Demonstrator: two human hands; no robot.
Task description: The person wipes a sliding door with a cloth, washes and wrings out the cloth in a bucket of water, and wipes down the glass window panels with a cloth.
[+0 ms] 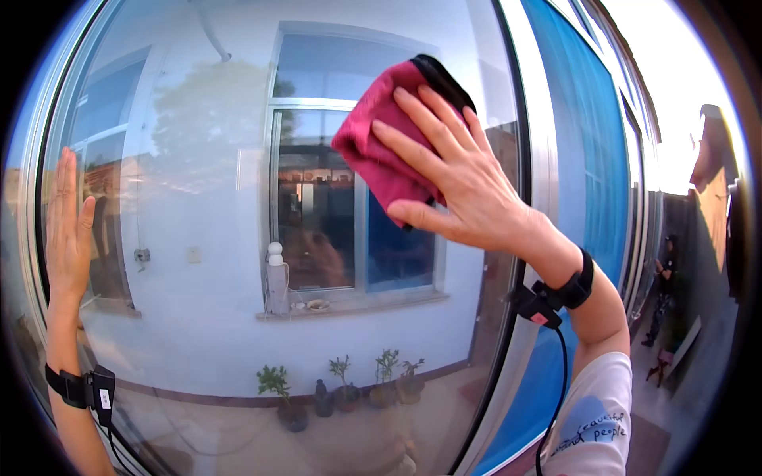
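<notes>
A large glass window pane (206, 230) fills most of the head view. Against its upper right part lies a folded pinkish-red cloth (387, 151) with a black edge. My right hand (456, 170) holds the cloth flat to the glass, fingers spread over it and thumb at its lower edge. At the far left, my left hand (70, 230) is raised upright beside the window frame, its fingers straight and the thumb apart, holding nothing. Whether its palm touches the glass or the frame, I cannot tell.
Behind the glass are an inner window (317, 198), a sill with a white bottle-shaped object (275, 278), and several potted plants (292, 412). Blue sheeting (583, 143) covers the adjoining panel. A person (665, 278) stands far right. Cables hang from both wrist straps.
</notes>
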